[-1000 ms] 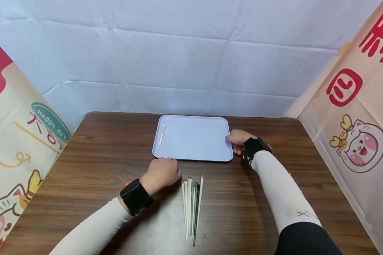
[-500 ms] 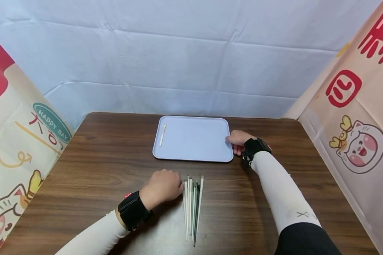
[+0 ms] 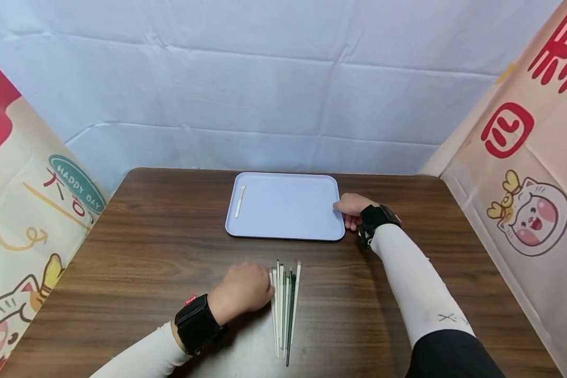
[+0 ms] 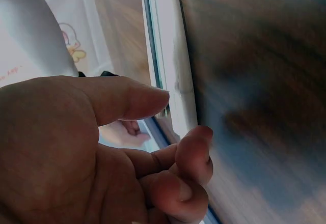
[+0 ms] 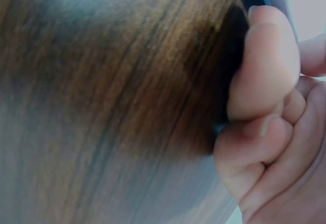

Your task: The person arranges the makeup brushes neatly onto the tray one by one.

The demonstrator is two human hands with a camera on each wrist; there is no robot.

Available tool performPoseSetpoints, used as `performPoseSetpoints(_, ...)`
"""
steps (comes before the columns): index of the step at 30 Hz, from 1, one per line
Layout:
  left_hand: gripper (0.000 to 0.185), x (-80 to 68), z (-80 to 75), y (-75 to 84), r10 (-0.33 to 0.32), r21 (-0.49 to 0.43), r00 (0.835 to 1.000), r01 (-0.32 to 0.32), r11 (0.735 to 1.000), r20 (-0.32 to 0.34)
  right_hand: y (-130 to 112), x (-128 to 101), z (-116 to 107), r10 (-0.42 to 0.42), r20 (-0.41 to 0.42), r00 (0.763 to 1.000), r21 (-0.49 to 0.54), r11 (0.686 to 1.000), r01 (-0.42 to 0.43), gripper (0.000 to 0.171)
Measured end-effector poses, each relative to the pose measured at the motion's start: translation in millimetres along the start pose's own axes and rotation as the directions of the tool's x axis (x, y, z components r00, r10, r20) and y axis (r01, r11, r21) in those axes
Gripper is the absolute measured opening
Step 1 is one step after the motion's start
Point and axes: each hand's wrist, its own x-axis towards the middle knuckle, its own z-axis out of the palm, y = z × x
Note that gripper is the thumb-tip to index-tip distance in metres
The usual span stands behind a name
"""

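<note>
Hands [image 3: 242, 287] at chopsticks [image 3: 283, 307], tray [image 3: 288, 231]

Pale blue tray [image 3: 312, 231], dark woodgrain table [image 3: 160, 247]

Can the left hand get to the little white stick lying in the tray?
Probably yes. The left hand is down by the chopsticks, but bare table lies between it and the white stick, which lies uncovered in the tray.

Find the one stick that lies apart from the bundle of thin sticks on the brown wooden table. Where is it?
It is the short cream-white stick, lying alone at the far left of the pale blue rectangular tray; all the others lie bunched on the table beside the left hand.
</note>
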Motion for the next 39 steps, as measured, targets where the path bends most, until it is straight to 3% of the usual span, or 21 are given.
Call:
performPoseSetpoints(12, 0.039, -8.2, 5.4, 6.5, 0.008, 0.034, 1.0, -0.008, 0.999, 0.004, -1.1, -1.0, -0.4, -0.001, 0.002, 1.0, -0.002, 1.0, 0.001, 0.048)
performPoseSetpoints(39, 0.028, -2.4, 12.9, 5.8, -0.03, 0.054, 1.0, 0.03, 0.998, 0.007, -4.2, -6.1, 0.2, -0.02, 0.001, 1.0, -0.023, 1.0, 0.02, 0.046)
